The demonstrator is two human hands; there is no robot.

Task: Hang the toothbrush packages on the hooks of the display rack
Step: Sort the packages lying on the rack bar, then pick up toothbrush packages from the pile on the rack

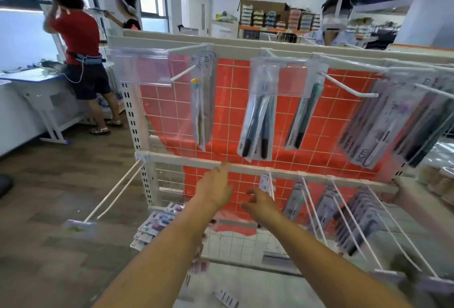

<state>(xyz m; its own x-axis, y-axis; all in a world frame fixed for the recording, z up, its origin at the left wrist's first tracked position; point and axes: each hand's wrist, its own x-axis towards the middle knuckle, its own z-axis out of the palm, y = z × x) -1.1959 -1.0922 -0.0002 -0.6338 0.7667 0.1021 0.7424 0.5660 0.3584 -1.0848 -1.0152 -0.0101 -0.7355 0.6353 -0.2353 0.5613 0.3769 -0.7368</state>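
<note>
I find both hands empty at the rack [245,167] mid rail: L hand [216,191] fingers straight, touching rail, R hand [261,205] loosely curled just below, prob. reaching for hooks; packs [149,227] lie at rack foot, unhung.

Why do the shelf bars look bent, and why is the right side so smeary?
Head view: the wide-angle lens bows the display rack bars near the edges; motion blur smears the toothbrush packages at right; the clear price-tag holder shows pale glare; both the left hand and right hand look slightly soft.
</note>
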